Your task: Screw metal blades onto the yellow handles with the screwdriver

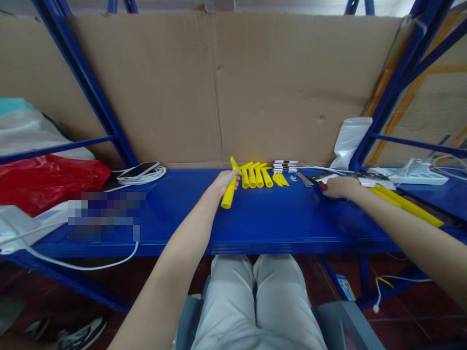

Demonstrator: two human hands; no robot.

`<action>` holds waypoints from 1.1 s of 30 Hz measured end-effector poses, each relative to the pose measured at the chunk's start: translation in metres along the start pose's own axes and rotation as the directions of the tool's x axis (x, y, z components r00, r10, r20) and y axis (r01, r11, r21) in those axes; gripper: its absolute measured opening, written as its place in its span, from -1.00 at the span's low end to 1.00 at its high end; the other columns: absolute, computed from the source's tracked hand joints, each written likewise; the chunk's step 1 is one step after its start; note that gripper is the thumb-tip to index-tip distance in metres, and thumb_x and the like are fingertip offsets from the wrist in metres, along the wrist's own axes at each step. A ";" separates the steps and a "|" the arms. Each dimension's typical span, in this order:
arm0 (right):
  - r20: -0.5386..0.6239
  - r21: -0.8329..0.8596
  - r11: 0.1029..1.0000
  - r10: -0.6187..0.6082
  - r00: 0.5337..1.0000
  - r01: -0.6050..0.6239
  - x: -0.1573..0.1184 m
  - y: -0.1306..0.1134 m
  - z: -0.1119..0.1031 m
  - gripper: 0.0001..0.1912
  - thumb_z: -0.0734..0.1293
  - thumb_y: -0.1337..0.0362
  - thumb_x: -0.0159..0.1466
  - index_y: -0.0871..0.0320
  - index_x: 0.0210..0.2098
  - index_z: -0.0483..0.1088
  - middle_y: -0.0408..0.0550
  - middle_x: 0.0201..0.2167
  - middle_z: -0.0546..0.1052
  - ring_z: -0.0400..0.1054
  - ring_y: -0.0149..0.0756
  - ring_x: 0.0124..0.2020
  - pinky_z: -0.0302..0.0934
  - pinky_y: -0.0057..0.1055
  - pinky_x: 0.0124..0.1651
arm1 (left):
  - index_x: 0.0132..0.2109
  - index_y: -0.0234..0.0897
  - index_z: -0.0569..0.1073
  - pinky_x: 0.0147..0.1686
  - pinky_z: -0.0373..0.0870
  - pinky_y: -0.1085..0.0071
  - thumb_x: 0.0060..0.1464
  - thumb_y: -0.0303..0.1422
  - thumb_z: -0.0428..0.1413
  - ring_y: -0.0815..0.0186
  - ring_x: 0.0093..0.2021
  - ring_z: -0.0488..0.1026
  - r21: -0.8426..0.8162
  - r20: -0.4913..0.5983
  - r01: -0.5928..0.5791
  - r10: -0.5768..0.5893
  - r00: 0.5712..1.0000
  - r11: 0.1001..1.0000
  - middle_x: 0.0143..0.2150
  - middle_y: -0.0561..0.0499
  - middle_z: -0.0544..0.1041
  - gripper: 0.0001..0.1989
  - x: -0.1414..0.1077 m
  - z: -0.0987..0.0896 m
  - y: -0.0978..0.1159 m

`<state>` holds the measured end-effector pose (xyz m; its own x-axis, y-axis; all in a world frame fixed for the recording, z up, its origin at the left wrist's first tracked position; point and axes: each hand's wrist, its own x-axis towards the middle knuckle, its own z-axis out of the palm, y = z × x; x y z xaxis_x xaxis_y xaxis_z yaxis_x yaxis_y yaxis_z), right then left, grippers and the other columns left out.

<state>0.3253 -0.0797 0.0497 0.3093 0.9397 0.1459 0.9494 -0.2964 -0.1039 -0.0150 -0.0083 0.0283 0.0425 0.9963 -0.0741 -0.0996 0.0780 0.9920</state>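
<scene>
My left hand is closed around a yellow plastic tube-shaped handle, tilted, with its wide hollow end toward me and a narrow tip above my fingers. Just right of it, several similar yellow handles lie side by side on the blue table. Beyond those come small yellow pointed pieces, a stack of black-and-white packets, tiny light parts and a flat metal strip. Over at the right, my right hand is closed at something red and dark, mostly hidden by the fingers.
Long yellow pieces lie beside my right forearm. A white power strip and cables are behind them. Coiled white cable and a red bag occupy the left. Cardboard and blue frame posts enclose the blue table.
</scene>
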 end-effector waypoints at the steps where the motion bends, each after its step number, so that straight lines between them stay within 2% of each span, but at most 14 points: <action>1: 0.063 -0.128 0.992 0.030 0.998 -0.022 -0.003 -0.003 -0.008 -0.79 0.42 0.29 0.07 0.29 -0.31 0.55 0.40 -0.21 0.57 0.48 0.19 -0.08 0.31 -0.07 -0.07 | -0.35 -0.30 0.40 -0.68 0.14 0.51 0.05 -0.52 0.14 0.48 -0.74 0.16 0.015 -0.007 0.002 -0.002 1.000 1.000 -0.63 0.10 0.36 -0.93 0.000 0.000 0.000; 2: 0.085 -0.199 0.980 0.036 0.996 -0.019 -0.006 -0.005 -0.016 -0.71 0.39 0.23 0.14 0.32 -0.22 0.55 0.45 -0.13 0.55 0.46 0.19 -0.03 0.30 -0.10 -0.06 | -0.33 -0.31 0.41 -0.67 0.16 0.49 0.05 -0.53 0.12 0.47 -0.74 0.17 0.034 -0.014 0.004 -0.003 1.000 0.999 -0.63 0.10 0.36 -0.94 0.001 -0.001 0.000; 4: 0.015 -0.229 0.972 0.060 0.998 -0.055 -0.011 -0.009 -0.034 -0.57 0.33 0.11 0.24 0.35 -0.08 0.51 0.47 -0.04 0.52 0.43 0.18 0.04 0.29 -0.14 -0.06 | -0.30 -0.32 0.43 -0.64 0.22 0.46 0.05 -0.54 0.09 0.44 -0.73 0.19 0.069 -0.023 0.005 -0.003 1.000 0.998 -0.63 0.09 0.36 -0.93 0.002 -0.002 0.000; 6: -0.074 -0.207 0.975 0.067 0.995 -0.081 -0.014 -0.013 -0.051 -0.48 0.31 0.00 0.26 0.34 -0.06 0.50 0.47 -0.04 0.52 0.42 0.18 0.05 0.27 -0.18 -0.09 | -0.27 -0.32 0.45 -0.61 0.27 0.44 0.04 -0.52 0.10 0.43 -0.71 0.22 0.082 -0.030 0.003 0.000 1.000 0.997 -0.61 0.08 0.38 -0.91 0.004 -0.003 -0.001; 8: -0.173 -0.162 0.982 0.065 0.983 -0.094 -0.016 -0.017 -0.065 -0.46 0.31 -0.04 0.25 0.34 -0.07 0.50 0.46 -0.08 0.53 0.42 0.18 0.04 0.25 -0.20 -0.12 | -0.25 -0.31 0.46 -0.60 0.29 0.44 0.02 -0.50 0.14 0.42 -0.69 0.25 0.073 -0.033 -0.002 0.005 0.999 0.997 -0.61 0.08 0.39 -0.90 0.004 -0.004 -0.002; 12: -0.383 0.073 0.994 0.101 0.918 -0.079 -0.019 -0.032 -0.083 -0.50 0.31 -0.03 0.25 0.31 -0.11 0.48 0.41 -0.09 0.53 0.41 0.14 -0.01 0.22 -0.21 -0.13 | -0.30 -0.30 0.42 -0.67 0.20 0.49 0.01 -0.51 0.14 0.45 -0.72 0.22 0.062 -0.027 -0.003 0.005 1.000 0.998 -0.62 0.10 0.37 -0.93 0.000 -0.003 -0.001; 15: -0.530 0.300 0.953 0.121 0.839 0.052 -0.021 -0.052 -0.084 -0.58 0.33 0.03 0.24 0.28 -0.13 0.45 0.31 -0.14 0.53 0.41 0.02 -0.06 0.21 -0.26 -0.08 | -0.35 -0.30 0.38 -0.71 0.13 0.50 0.01 -0.54 0.08 0.46 -0.74 0.18 0.071 -0.006 -0.004 0.005 1.000 0.997 -0.63 0.10 0.35 -0.93 -0.004 -0.001 0.001; 18: -0.651 0.453 0.852 0.116 0.751 0.261 -0.021 -0.077 -0.068 -0.58 0.28 0.08 0.29 0.25 0.00 0.34 0.20 -0.08 0.49 0.38 -0.10 -0.03 0.19 -0.30 -0.03 | -0.38 -0.28 0.36 -0.72 0.10 0.50 0.00 -0.54 0.07 0.46 -0.75 0.16 0.072 0.034 -0.027 0.024 0.999 0.997 -0.63 0.11 0.34 -0.92 -0.006 0.000 0.001; 20: -0.676 0.496 0.787 0.085 0.732 0.367 -0.018 -0.091 -0.048 -0.57 0.25 0.03 0.30 0.21 0.02 0.29 0.16 -0.07 0.47 0.36 -0.11 0.00 0.20 -0.32 -0.06 | -0.40 -0.27 0.33 -0.74 0.08 0.52 0.00 -0.55 0.05 0.48 -0.76 0.16 0.067 0.069 -0.047 0.042 0.997 0.997 -0.63 0.12 0.33 -0.90 -0.007 -0.001 0.002; 23: -0.682 0.576 0.664 0.069 0.728 0.476 -0.005 -0.103 -0.013 -0.60 0.28 -0.01 0.26 0.16 -0.07 0.29 0.06 -0.14 0.47 0.37 -0.21 -0.08 0.21 -0.37 -0.09 | -0.42 -0.26 0.29 -0.76 0.05 0.54 0.03 -0.54 0.02 0.50 -0.77 0.14 0.078 0.121 -0.064 0.054 0.991 0.995 -0.64 0.14 0.31 -0.88 -0.010 -0.002 0.004; 27: -0.691 0.657 0.488 0.085 0.718 0.575 0.018 -0.101 0.024 -0.58 0.39 -0.08 0.12 0.14 -0.30 0.31 -0.05 -0.34 0.47 0.36 -0.26 -0.28 0.24 -0.34 -0.18 | -0.42 -0.25 0.25 -0.76 0.05 0.55 0.09 -0.53 -0.01 0.51 -0.78 0.13 0.137 0.170 -0.044 0.020 0.985 0.990 -0.66 0.17 0.29 -0.85 -0.015 -0.004 0.007; 30: -0.660 0.724 0.379 0.137 0.739 0.576 0.028 -0.096 0.037 -0.53 0.38 -0.17 0.09 0.13 -0.37 0.30 -0.10 -0.46 0.43 0.33 -0.28 -0.38 0.25 -0.32 -0.27 | -0.41 -0.26 0.24 -0.77 0.06 0.56 0.12 -0.55 -0.06 0.52 -0.78 0.13 0.137 0.179 -0.045 0.020 0.984 0.990 -0.66 0.18 0.29 -0.83 -0.015 -0.005 0.007; 33: -0.598 0.787 0.300 0.152 0.787 0.539 0.028 -0.098 0.040 -0.49 0.31 -0.24 0.14 0.12 -0.39 0.31 -0.13 -0.57 0.38 0.30 -0.30 -0.48 0.22 -0.34 -0.38 | -0.39 -0.26 0.25 -0.78 0.06 0.56 0.12 -0.57 -0.07 0.52 -0.78 0.14 0.100 0.170 -0.048 0.030 0.985 0.994 -0.64 0.18 0.29 -0.84 -0.011 -0.005 0.005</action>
<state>0.2389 -0.0175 0.0241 0.4206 0.5926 0.6870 0.4087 0.5522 -0.7266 -0.0207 -0.0189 0.0341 0.2078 0.9778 -0.0257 -0.0017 0.0266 0.9996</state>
